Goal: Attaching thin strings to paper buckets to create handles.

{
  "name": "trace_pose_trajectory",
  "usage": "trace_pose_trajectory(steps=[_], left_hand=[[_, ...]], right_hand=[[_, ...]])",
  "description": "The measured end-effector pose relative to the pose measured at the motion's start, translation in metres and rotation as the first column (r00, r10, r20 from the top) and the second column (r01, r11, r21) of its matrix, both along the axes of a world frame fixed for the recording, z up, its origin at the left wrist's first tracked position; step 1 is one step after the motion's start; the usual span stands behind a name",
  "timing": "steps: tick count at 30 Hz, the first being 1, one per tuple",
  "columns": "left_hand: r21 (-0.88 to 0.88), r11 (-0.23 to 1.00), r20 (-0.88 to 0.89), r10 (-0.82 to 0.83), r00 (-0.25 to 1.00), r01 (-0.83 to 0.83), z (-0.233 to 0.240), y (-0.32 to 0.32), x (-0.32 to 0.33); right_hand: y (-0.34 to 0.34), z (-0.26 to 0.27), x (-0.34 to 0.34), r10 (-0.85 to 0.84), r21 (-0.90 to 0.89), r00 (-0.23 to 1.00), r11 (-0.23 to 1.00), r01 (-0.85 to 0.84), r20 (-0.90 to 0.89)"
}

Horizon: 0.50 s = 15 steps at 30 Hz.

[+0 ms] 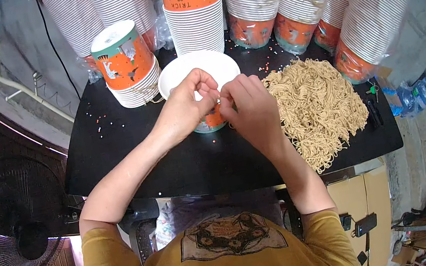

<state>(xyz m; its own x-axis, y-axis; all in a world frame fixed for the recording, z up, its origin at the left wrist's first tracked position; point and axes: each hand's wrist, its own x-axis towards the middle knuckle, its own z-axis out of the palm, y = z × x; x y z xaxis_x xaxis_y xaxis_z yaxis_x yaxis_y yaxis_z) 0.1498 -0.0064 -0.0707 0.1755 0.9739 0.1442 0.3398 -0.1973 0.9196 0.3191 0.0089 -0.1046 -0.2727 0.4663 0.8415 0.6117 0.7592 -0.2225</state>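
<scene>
An orange paper bucket (223, 66) with a white inside and a printed pattern stands before me on the black table. Both hands meet at its near rim. My left hand (190, 105) has its thumb and forefinger brought together near the rim. Close on its right, my right hand (248, 104) has its fingers curled, the fingertips almost touching those of the left. Something small shows between the fingertips, too small to tell. To the right of my right hand lies a big heap of tan cord (317, 104).
Upturned stacked buckets (196, 27) stand behind, with a shorter stack (124, 63) at the left. Plastic-wrapped stacks (370, 16) line the back. Small beads (100, 126) are scattered on the table (185, 170). Keys (373, 89) lie at the right edge, and a fan (21, 217) stands at the left.
</scene>
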Motion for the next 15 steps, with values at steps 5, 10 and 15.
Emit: trace_pose_trajectory(steps=[5,10,15], left_hand=[[0.409,0.910,-0.361,0.092,0.928,0.069,-0.010,-0.004,0.003],[0.357,0.934,-0.376,0.109,0.920,0.036,-0.004,-0.009,0.010],[0.424,0.902,-0.441,0.126,0.889,0.083,-0.007,-0.006,0.006]], right_hand=[[0.004,0.005,0.009,0.161,-0.483,0.952,0.832,-0.273,-0.259],[0.018,0.019,0.027,0.204,-0.805,0.913,0.431,-0.408,-0.354],[0.040,0.046,0.038,0.214,-0.919,0.898,0.009,-0.394,-0.383]])
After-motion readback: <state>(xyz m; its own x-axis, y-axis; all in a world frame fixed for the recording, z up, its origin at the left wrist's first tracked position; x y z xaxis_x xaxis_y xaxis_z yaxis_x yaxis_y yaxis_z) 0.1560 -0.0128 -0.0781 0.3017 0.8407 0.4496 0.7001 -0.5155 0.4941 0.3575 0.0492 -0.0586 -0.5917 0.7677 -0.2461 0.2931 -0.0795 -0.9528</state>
